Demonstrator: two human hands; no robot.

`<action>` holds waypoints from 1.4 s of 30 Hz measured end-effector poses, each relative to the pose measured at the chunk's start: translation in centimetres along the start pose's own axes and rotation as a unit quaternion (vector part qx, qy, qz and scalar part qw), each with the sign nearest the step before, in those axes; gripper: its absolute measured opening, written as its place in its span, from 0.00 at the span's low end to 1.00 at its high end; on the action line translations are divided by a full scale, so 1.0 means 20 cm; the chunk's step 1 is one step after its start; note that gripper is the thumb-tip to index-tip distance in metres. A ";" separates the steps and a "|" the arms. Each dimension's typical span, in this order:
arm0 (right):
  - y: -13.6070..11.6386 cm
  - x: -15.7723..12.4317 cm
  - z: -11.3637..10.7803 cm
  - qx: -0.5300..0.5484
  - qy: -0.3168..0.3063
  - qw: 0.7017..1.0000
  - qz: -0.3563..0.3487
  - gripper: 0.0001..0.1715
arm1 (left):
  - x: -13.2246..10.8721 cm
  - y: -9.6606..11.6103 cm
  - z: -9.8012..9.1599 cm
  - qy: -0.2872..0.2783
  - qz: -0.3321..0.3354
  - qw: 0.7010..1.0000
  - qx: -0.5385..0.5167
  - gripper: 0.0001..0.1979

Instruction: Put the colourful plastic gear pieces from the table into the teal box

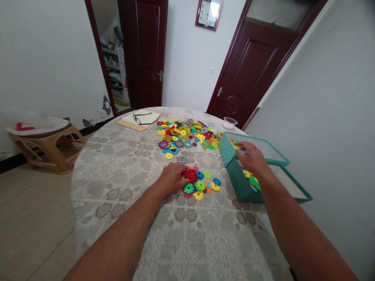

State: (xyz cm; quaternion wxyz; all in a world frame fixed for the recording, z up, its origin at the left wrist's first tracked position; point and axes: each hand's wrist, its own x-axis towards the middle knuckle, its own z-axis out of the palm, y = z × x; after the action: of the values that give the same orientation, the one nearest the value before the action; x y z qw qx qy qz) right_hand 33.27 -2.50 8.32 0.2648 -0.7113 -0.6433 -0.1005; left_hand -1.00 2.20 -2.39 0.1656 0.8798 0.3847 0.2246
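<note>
My left hand (173, 177) rests on the tablecloth with its fingers curled against a small cluster of colourful plastic snowflake discs (200, 183), touching a red one. My right hand (252, 158) lies over the near edge of a teal box (231, 164) and reaches inside it, fingers bent down among more discs (251, 180); what the fingers hold, if anything, is hidden. A much larger heap of discs (186, 136) is spread farther back on the round table (123, 183).
A notebook with black glasses (142, 118) lies at the table's far left. A small clear cup (229, 122) stands behind the box, and the box lid (293, 187) lies beside it near the wall. A plastic stool (47, 142) stands left of the table.
</note>
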 end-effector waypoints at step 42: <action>-0.42 -0.42 0.35 0.411 -0.151 0.891 0.119 0.07 | 0.03 -0.04 0.07 0.010 0.085 0.996 0.009 0.10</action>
State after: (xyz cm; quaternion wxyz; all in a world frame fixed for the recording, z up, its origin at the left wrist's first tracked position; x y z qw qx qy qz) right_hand 22.44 -5.94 0.43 0.4427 -0.6172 -0.5698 0.3137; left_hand -0.43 2.99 -3.78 0.1341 0.9086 0.3118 0.2433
